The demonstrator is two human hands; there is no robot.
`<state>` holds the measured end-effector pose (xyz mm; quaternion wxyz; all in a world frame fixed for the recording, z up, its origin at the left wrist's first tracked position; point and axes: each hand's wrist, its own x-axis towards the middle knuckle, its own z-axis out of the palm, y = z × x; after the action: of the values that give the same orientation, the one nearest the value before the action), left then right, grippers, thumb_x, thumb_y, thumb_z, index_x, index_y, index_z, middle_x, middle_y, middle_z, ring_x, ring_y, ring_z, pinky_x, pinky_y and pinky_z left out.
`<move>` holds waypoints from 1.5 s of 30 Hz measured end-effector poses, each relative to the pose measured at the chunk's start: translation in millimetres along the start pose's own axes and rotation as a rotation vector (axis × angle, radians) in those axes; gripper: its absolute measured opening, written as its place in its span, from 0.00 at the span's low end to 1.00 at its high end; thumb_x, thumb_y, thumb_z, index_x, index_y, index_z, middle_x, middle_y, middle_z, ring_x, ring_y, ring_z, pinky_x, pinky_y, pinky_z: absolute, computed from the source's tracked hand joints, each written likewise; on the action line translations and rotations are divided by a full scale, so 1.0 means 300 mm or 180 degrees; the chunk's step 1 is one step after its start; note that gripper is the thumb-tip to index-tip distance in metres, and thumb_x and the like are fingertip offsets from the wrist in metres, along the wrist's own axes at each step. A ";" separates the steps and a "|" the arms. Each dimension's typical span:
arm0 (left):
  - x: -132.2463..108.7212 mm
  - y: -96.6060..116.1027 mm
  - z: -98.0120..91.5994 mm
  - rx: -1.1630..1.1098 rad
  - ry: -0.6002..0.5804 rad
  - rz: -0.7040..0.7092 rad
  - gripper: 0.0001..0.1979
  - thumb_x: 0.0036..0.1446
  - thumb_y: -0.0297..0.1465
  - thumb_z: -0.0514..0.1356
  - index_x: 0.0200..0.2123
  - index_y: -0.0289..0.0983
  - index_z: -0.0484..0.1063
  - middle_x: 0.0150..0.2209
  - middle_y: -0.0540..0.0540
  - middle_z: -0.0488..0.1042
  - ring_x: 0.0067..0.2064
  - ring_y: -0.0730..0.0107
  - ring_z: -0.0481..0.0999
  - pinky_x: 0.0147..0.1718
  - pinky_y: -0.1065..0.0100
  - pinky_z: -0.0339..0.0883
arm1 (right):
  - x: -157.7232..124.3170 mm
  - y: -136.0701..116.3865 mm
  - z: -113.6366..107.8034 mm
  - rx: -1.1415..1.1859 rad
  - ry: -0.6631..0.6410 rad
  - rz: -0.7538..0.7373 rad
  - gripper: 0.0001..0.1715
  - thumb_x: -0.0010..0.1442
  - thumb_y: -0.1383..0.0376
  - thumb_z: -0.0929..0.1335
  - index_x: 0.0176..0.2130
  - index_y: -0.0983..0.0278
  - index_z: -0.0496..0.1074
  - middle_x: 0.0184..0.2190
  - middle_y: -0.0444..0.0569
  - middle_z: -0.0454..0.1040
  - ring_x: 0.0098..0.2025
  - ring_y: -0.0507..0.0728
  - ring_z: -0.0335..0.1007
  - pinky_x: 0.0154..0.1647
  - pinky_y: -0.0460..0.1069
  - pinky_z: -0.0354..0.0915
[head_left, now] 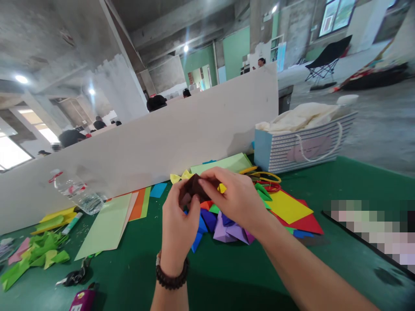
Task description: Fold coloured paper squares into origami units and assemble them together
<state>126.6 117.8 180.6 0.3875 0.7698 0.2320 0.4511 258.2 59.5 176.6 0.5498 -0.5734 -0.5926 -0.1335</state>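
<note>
A dark brown piece of folded paper (194, 185) is held up between my two hands over the green table. My left hand (180, 216), with a beaded bracelet on its wrist, grips the paper from the left between thumb and fingers. From the right, my right hand (231, 194) pinches its upper edge. The fingers hide part of the paper's shape. Just behind and below my hands lie folded paper pieces, among them a purple one (225, 229) and a blue one (201, 226). Yellow folded paper (181, 176) shows beyond my left hand.
Pale green sheets (103, 226), a tipped plastic bottle (78, 194) and green paper pieces (42, 255) are on the left. A yellow sheet (288, 207) and a striped paper bag (308, 142) are to the right. A white partition (162, 142) borders the table's far side.
</note>
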 end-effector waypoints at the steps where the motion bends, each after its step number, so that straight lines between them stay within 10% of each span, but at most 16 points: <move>1: 0.001 -0.002 0.002 -0.0065 0.0000 -0.0108 0.13 0.57 0.26 0.57 0.47 0.37 0.68 0.46 0.42 0.76 0.45 0.66 0.78 0.42 0.66 0.75 | 0.000 -0.001 0.002 0.0027 0.0023 0.0025 0.06 0.63 0.65 0.63 0.36 0.62 0.69 0.31 0.46 0.77 0.32 0.53 0.74 0.33 0.46 0.64; 25: 0.001 -0.001 -0.008 -0.0013 0.0323 -0.0190 0.07 0.53 0.26 0.59 0.38 0.36 0.71 0.36 0.45 0.78 0.38 0.68 0.80 0.37 0.68 0.76 | 0.003 -0.026 0.003 0.0847 -0.0619 0.0693 0.04 0.58 0.68 0.66 0.36 0.62 0.69 0.29 0.44 0.77 0.31 0.52 0.73 0.32 0.46 0.64; 39: -0.008 0.010 -0.033 0.0793 0.0863 0.0730 0.09 0.62 0.30 0.57 0.44 0.42 0.74 0.44 0.46 0.77 0.43 0.70 0.77 0.41 0.68 0.74 | 0.015 -0.009 -0.024 0.0692 -0.0326 0.0755 0.18 0.67 0.60 0.58 0.33 0.63 0.71 0.25 0.45 0.74 0.27 0.52 0.70 0.28 0.46 0.63; 45: -0.004 0.012 -0.033 0.1474 0.0995 0.0970 0.10 0.61 0.28 0.56 0.42 0.39 0.76 0.42 0.44 0.77 0.45 0.66 0.76 0.44 0.64 0.73 | 0.004 -0.008 -0.021 0.0767 -0.0349 0.0713 0.27 0.59 0.58 0.69 0.56 0.60 0.65 0.39 0.48 0.78 0.35 0.55 0.76 0.35 0.49 0.70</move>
<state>117.4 118.5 185.8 0.0895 0.7848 0.2672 0.5519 259.6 54.4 181.0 0.5928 -0.5722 -0.5659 0.0321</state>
